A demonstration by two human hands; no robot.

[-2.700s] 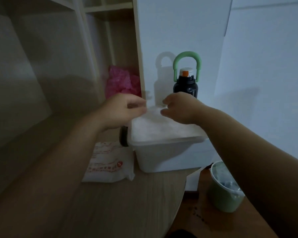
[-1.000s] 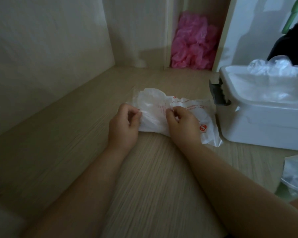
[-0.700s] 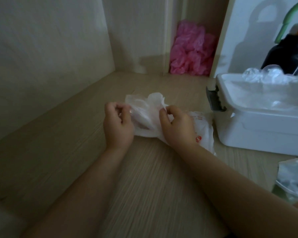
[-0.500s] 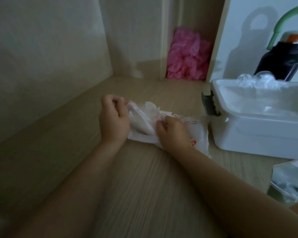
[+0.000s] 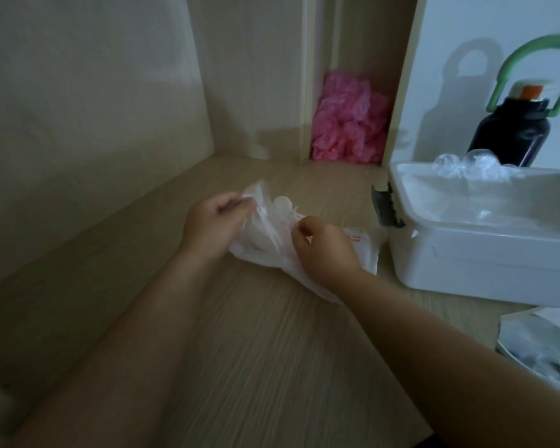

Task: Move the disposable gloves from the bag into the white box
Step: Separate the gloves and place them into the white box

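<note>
The plastic bag [image 5: 362,250], white with red print, lies on the wooden surface [image 5: 256,350], just left of the white box [image 5: 482,263]. Its mouth is raised and spread between my two hands. Pale disposable gloves [image 5: 283,205] show at the mouth, still inside the bag; how many I cannot tell.

My left hand [image 5: 214,227] has its fingers [image 5: 230,205] curled, pinching the far-left edge of the mouth. My right hand [image 5: 324,250] has its fingers [image 5: 304,226] curled, pinching the bag's film at the near side of the mouth. Both forearms run in from the bottom edge.

The white box stands open, with a dark latch [image 5: 385,208] on its left end. Clear crumpled gloves [image 5: 466,163] lie inside it, heaped above the far rim.

Behind the box stands a black bottle [image 5: 511,130] with a green loop handle. A pink plastic bundle [image 5: 349,124] sits in the narrow recess at the back. At the lower right is a round container [image 5: 537,347] lined with clear plastic; its contents are not distinguishable.
</note>
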